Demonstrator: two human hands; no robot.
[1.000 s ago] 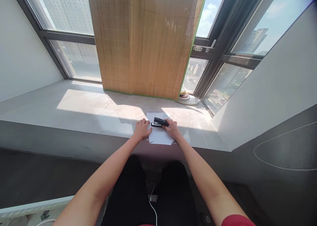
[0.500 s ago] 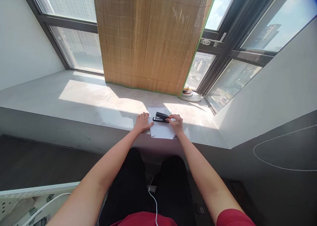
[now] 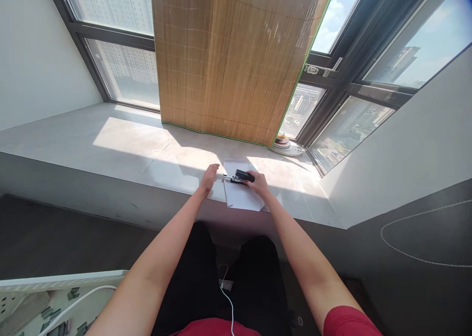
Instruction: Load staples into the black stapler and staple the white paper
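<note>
A black stapler [image 3: 244, 176] lies over white paper sheets [image 3: 241, 198] on the windowsill. Its top arm looks raised, with a silver metal part pointing left. My right hand [image 3: 258, 184] is closed around the stapler's right end. To the left of the paper, my left hand [image 3: 209, 179] is turned on its side over the sill, apart from the stapler. Its fingers are stretched out, and nothing shows in them.
A bamboo blind [image 3: 228, 70] hangs in front of the window above the sill [image 3: 147, 164]. Stacked plates [image 3: 285, 144] stand in the right corner. A white cable [image 3: 230, 301] runs between my legs. At the lower left is a white container [image 3: 62, 282].
My left hand has come off the paper's left edge and turned on its side. My right hand has wrapped further around the stapler, whose arm has swung. The view has shifted slightly.
</note>
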